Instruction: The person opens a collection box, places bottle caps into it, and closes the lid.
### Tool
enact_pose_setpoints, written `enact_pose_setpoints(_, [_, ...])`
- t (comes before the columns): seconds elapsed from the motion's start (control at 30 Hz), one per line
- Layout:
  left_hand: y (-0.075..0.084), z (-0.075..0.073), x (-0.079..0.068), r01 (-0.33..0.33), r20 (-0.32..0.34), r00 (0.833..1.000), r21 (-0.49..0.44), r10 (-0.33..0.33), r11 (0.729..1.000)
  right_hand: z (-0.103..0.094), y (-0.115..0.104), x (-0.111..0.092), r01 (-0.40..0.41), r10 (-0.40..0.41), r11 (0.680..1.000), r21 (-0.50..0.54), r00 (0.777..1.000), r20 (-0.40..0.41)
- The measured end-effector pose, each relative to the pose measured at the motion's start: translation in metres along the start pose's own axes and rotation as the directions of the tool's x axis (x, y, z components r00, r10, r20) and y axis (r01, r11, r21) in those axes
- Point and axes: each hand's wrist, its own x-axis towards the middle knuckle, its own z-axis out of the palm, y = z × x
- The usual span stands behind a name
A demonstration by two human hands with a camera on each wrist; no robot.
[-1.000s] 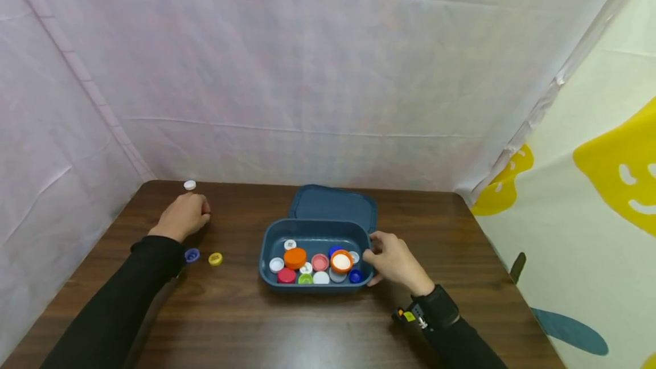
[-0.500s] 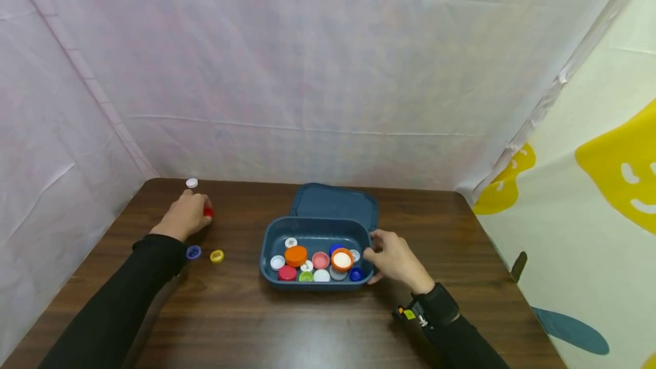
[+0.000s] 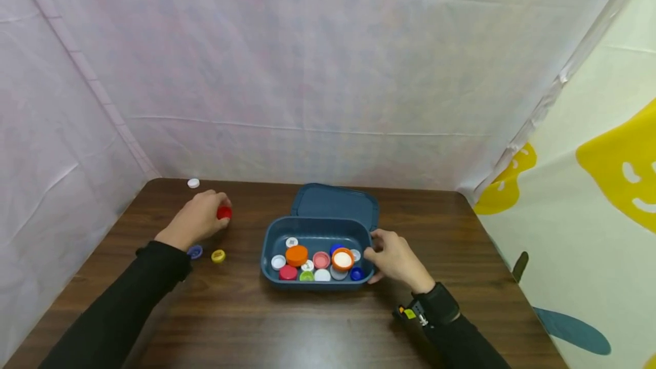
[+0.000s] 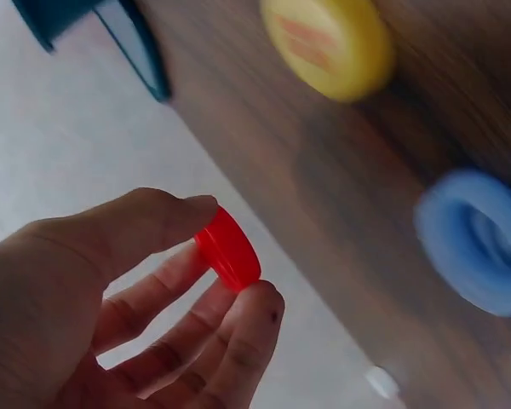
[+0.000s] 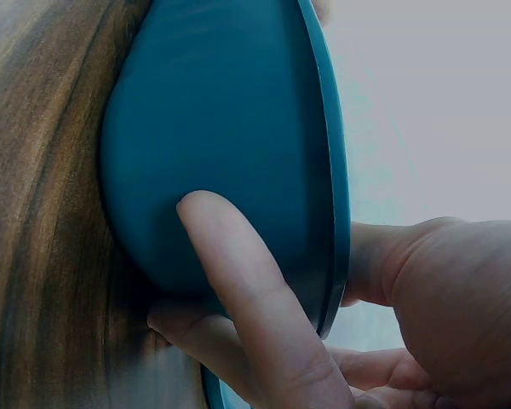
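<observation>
My left hand (image 3: 196,220) pinches a red bottle cap (image 4: 230,249) between thumb and fingertips, over the left part of the table. A yellow cap (image 3: 218,256) and a blue cap (image 3: 195,251) lie just below that hand, near the sleeve. Farther back is a white cap (image 3: 193,183), close to the table's rear edge. My right hand (image 3: 401,262) grips the right end of a dark blue box (image 3: 318,286), thumb over the rim and fingers against the outer wall (image 5: 213,128). Inside the box are several caps, among them an orange one (image 3: 296,255) and a green one (image 3: 306,276).
The box's blue lid (image 3: 334,203) lies right behind it. A white sheet (image 3: 318,73) hangs along the back and left of the brown wooden table (image 3: 246,323). At the right hangs a cloth with yellow smiling shapes (image 3: 620,169).
My left hand has moved right, lifting the red cap, hidden at first, away from near the white cap. My right hand stays on the box.
</observation>
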Motion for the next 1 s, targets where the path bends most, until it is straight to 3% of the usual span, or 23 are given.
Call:
enact_pose_setpoints(0.3, [0.059,-0.005,-0.013,-0.138,-0.05,0.989,-0.004,0.138,0.99,-0.001,0.001,0.0,-0.003,0.003,1.0,0.001,1.0,-0.005])
enact_pose_setpoints(0.63, [0.113,0.01,-0.029,-0.259,0.038,0.965,-0.034,0.26,0.965,-0.001,0.002,0.001,0.001,-0.001,1.0,0.003,1.0,-0.002])
enact_pose_setpoints(0.77, [0.125,0.018,-0.036,-0.319,0.082,0.943,-0.04,0.321,0.947,-0.001,0.002,0.0,-0.002,0.002,1.0,0.001,1.0,-0.005])
enact_pose_setpoints(0.87, [0.129,0.023,-0.041,-0.376,0.08,0.923,-0.01,0.376,0.926,-0.001,0.002,0.0,0.002,-0.002,1.0,0.001,1.0,-0.003])
enact_pose_setpoints(1.0, [0.128,0.024,-0.045,-0.397,0.044,0.917,0.026,0.396,0.917,-0.001,0.002,0.0,0.004,-0.004,1.0,0.001,1.0,-0.003])
